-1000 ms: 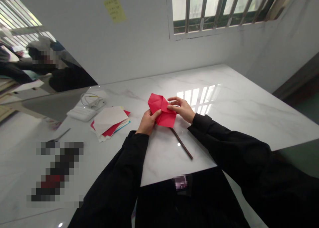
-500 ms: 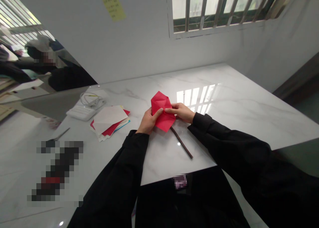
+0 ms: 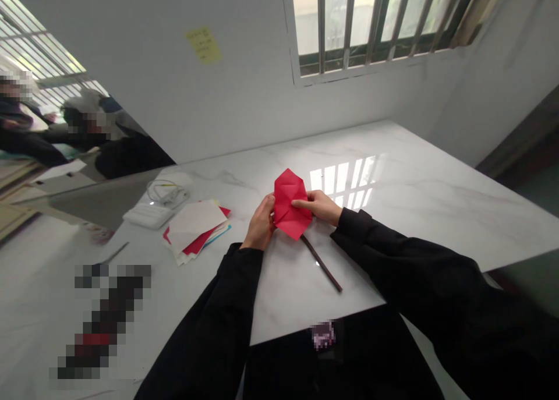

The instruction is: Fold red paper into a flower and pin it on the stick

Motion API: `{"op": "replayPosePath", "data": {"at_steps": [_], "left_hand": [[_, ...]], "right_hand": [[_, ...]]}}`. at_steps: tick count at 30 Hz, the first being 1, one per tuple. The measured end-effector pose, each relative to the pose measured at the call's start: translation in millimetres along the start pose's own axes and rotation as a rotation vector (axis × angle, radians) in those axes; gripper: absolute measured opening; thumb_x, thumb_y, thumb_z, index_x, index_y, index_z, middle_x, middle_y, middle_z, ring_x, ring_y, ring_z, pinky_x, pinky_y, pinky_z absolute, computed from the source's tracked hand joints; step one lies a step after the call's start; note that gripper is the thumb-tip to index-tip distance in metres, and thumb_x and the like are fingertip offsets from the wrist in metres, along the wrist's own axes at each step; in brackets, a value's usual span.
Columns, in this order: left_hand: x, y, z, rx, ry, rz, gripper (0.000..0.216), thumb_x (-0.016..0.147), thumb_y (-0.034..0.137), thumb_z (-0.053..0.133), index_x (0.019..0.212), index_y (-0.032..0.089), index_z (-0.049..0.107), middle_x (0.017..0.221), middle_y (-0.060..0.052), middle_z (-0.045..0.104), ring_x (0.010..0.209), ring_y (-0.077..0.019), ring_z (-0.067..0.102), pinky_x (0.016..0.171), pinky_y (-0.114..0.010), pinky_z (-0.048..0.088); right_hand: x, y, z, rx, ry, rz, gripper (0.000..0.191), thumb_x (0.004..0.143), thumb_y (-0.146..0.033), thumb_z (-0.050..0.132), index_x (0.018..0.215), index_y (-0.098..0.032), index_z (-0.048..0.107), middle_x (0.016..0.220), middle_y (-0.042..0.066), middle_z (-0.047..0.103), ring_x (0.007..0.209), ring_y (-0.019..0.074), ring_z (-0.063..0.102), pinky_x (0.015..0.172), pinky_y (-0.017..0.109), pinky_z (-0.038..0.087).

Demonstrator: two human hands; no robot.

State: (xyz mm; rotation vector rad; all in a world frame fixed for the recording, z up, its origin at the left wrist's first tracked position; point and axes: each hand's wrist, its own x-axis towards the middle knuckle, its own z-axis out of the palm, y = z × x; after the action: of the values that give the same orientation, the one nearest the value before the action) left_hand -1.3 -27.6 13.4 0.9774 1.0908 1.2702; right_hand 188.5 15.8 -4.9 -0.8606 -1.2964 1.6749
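A sheet of red folded paper [image 3: 292,216] with crease lines is held up over the white table, between my two hands. My left hand [image 3: 261,222] grips its left edge, thumb along the side and fingers partly behind the paper. On the right, my right hand [image 3: 322,205] pinches it, the thumb lying on the front near the middle and the other fingers behind. A thin dark brown stick [image 3: 323,265] lies on the table, its upper end hidden by the paper.
To the left lies a stack of coloured paper [image 3: 196,225], beside a white device with a coiled cable [image 3: 151,211]. Scissors [image 3: 114,253] and a blurred-out dark object [image 3: 105,324] lie at the far left. A wall with a yellow note [image 3: 204,45] borders the marble-patterned table [image 3: 419,213]. People sit beyond.
My left thumb has moved from the paper's front to its left edge. The right thumb still presses the front. The whole view has shifted slightly, with everything lower in the picture.
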Motion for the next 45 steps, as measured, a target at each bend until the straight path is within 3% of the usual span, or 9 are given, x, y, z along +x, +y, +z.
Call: {"op": "replayPosePath", "data": {"at_steps": [5, 8, 12, 16, 25, 29, 35, 40, 45], "left_hand": [[-4, 11, -6, 0.089, -0.052, 0.057, 0.079, 0.074, 0.019, 0.072, 0.150, 0.030, 0.054, 0.115, -0.003, 0.070, 0.077, -0.0111, 0.066, 0.068, -0.022, 0.055], [-3, 10, -9, 0.245, -0.103, 0.188, 0.085, 0.071, 0.014, 0.075, 0.151, 0.029, 0.054, 0.128, -0.006, 0.066, 0.080, -0.0107, 0.066, 0.074, -0.025, 0.058], [-3, 7, -11, 0.421, -0.127, 0.310, 0.064, 0.077, 0.022, 0.081, 0.139, 0.026, 0.066, 0.131, -0.008, 0.067, 0.084, -0.0121, 0.069, 0.076, -0.025, 0.057], [-6, 8, -11, 0.469, -0.093, 0.336, 0.039, 0.075, 0.035, 0.089, 0.110, 0.020, 0.078, 0.108, -0.008, 0.077, 0.084, -0.0193, 0.073, 0.076, -0.030, 0.059], [-6, 7, -8, 0.469, -0.067, 0.283, 0.035, 0.076, 0.047, 0.090, 0.087, 0.017, 0.077, 0.080, -0.007, 0.076, 0.076, -0.0227, 0.075, 0.073, -0.032, 0.060], [-6, 5, -3, 0.375, -0.068, 0.228, 0.052, 0.074, 0.045, 0.091, 0.114, 0.018, 0.071, 0.092, -0.005, 0.076, 0.074, -0.0214, 0.076, 0.072, -0.033, 0.062], [-5, 3, 1, 0.249, -0.064, 0.136, 0.102, 0.070, 0.041, 0.094, 0.156, 0.022, 0.041, 0.100, -0.007, 0.078, 0.073, -0.0196, 0.075, 0.069, -0.032, 0.063], [-2, -2, 0, 0.252, -0.060, 0.135, 0.068, 0.068, 0.047, 0.095, 0.121, 0.013, 0.070, 0.106, -0.012, 0.078, 0.085, -0.0229, 0.074, 0.070, -0.030, 0.061], [2, -6, -3, 0.198, 0.005, 0.148, 0.059, 0.067, 0.051, 0.095, 0.108, 0.012, 0.076, 0.098, -0.009, 0.078, 0.077, -0.0189, 0.070, 0.069, -0.030, 0.060]], "right_hand": [[6, 1, -6, 0.032, 0.103, -0.013, 0.031, 0.081, -0.037, 0.089, 0.096, -0.012, 0.080, 0.095, 0.011, 0.082, 0.079, 0.0192, 0.074, 0.074, 0.030, 0.060], [9, 1, -9, 0.090, 0.109, 0.003, 0.032, 0.082, -0.036, 0.088, 0.099, -0.011, 0.080, 0.096, 0.011, 0.082, 0.079, 0.0189, 0.074, 0.076, 0.030, 0.061], [11, 0, -13, 0.145, 0.098, 0.023, 0.028, 0.083, -0.034, 0.086, 0.099, -0.012, 0.080, 0.098, 0.011, 0.082, 0.082, 0.0193, 0.075, 0.079, 0.030, 0.062], [13, 0, -15, 0.191, 0.093, 0.077, 0.020, 0.084, -0.028, 0.085, 0.094, -0.013, 0.080, 0.095, 0.011, 0.082, 0.081, 0.0195, 0.075, 0.079, 0.030, 0.062], [14, 1, -17, 0.104, 0.061, 0.056, 0.024, 0.083, -0.029, 0.086, 0.097, -0.011, 0.080, 0.096, 0.010, 0.082, 0.084, 0.0182, 0.075, 0.084, 0.029, 0.059], [12, 1, -15, 0.017, 0.070, 0.034, 0.028, 0.082, -0.032, 0.087, 0.100, -0.011, 0.080, 0.094, 0.010, 0.082, 0.081, 0.0181, 0.075, 0.080, 0.029, 0.059], [10, 1, -13, -0.091, 0.008, -0.015, 0.031, 0.083, -0.035, 0.087, 0.102, -0.011, 0.081, 0.092, 0.009, 0.081, 0.079, 0.0185, 0.073, 0.077, 0.030, 0.058], [8, 1, -11, -0.087, -0.042, -0.015, 0.034, 0.084, -0.041, 0.086, 0.101, -0.012, 0.081, 0.092, 0.008, 0.081, 0.077, 0.0170, 0.072, 0.075, 0.028, 0.056], [5, -4, -10, -0.134, -0.072, -0.030, 0.051, 0.088, -0.061, 0.076, 0.108, -0.014, 0.080, 0.084, 0.005, 0.076, 0.065, 0.0123, 0.061, 0.060, 0.023, 0.047]]}}
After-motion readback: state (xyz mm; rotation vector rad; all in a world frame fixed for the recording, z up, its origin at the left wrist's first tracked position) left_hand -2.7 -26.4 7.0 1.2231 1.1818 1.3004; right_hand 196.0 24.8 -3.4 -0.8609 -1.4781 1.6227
